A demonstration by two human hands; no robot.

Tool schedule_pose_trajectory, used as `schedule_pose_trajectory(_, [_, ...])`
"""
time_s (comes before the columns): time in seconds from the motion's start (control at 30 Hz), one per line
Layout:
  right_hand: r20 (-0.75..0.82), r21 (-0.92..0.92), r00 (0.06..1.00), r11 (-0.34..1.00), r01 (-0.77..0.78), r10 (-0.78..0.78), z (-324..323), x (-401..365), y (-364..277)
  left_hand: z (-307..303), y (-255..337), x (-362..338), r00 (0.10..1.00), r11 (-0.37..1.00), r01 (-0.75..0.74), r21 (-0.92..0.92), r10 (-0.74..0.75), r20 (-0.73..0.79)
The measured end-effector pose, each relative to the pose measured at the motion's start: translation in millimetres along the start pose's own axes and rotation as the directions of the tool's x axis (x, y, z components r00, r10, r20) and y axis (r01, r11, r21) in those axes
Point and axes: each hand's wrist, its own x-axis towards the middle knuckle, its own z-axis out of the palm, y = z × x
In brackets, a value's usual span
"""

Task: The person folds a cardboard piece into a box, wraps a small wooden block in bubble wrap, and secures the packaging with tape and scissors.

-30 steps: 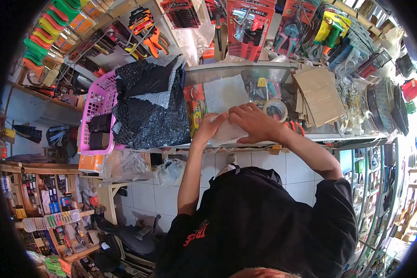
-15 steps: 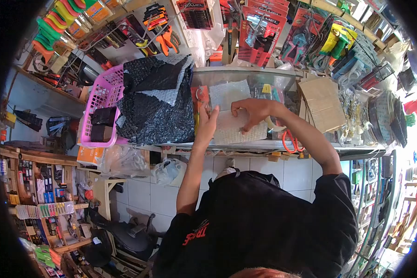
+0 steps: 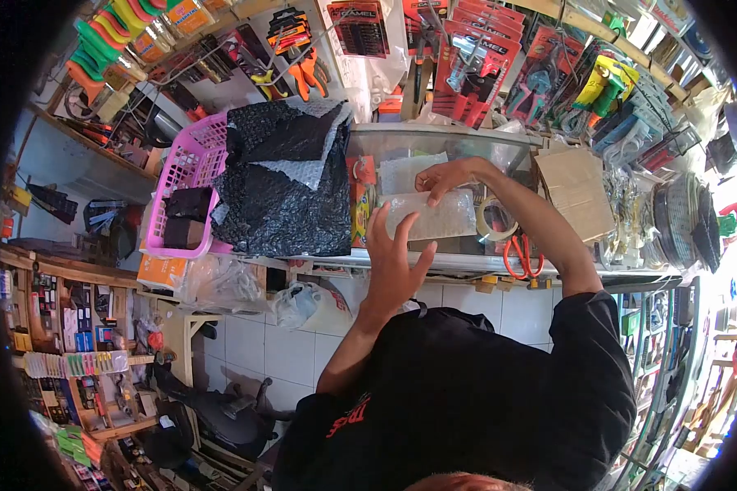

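A sheet of clear bubble wrap (image 3: 446,219) lies folded on the glass counter, with another part of it (image 3: 403,173) extending behind. My right hand (image 3: 448,177) rests at the fold with its fingers bent and pressed toward the wrap; whether it pinches the wrap is hard to tell. My left hand (image 3: 397,258) is raised at the wrap's near left edge, fingers spread, holding nothing. A roll of tape (image 3: 495,219) sits right of the wrap, and orange-handled scissors (image 3: 522,258) lie at the counter's front edge.
Black bubble wrap (image 3: 291,204) overlaps a pink basket (image 3: 195,147) on the left. Cardboard pieces (image 3: 576,192) lie on the right. Packaged tools (image 3: 475,69) hang behind the counter (image 3: 434,141). Plastic bags (image 3: 299,304) stand below its front edge.
My left hand has moved right and nearer my body, its fingers spreading. My right hand has shifted slightly away from me. The wrap's near part is now narrower, uncovering more of the tape roll.
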Motion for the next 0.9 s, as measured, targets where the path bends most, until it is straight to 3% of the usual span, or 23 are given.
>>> schedule_pose_trajectory(0.17, [0.015, 0.011, 1.000, 1.000, -0.002, 0.002, -6.2, 7.4, 8.9, -2.6, -1.8, -1.3, 1.000, 0.999, 0.019, 0.027, -0.019, 0.008])
schedule_pose_trajectory(0.43, [-0.146, -0.200, 0.989, 0.978, -0.063, 0.034, 1.9, -16.3, -19.1, 0.5, 2.5, -3.6, 0.999, 0.999, 0.012, 0.043, -0.013, 0.040])
schedule_pose_trajectory(0.63, [-0.178, -0.214, 0.984, 0.975, -0.051, 0.013, 8.3, -19.8, -21.2, 20.9, -1.6, 0.2, 0.990, 0.993, -0.091, 0.078, 0.081, 0.115])
schedule_pose_trajectory(0.77, [-0.153, -0.230, 0.988, 0.973, -0.014, -0.022, 0.7, -11.7, -5.1, 41.8, -11.6, 7.0, 0.971, 0.963, -0.173, 0.206, 0.131, 0.201])
schedule_pose_trajectory(0.87, [-0.186, -0.294, 0.981, 0.951, -0.100, 0.046, 2.8, -16.5, -22.2, 59.1, -23.1, 4.4, 0.957, 0.936, -0.204, 0.286, 0.128, 0.262])
schedule_pose_trajectory(0.9, [-0.171, -0.319, 0.985, 0.947, -0.041, -0.015, -2.7, -18.0, -21.3, 59.4, -22.7, 2.9, 0.956, 0.930, -0.211, 0.301, 0.132, 0.263])
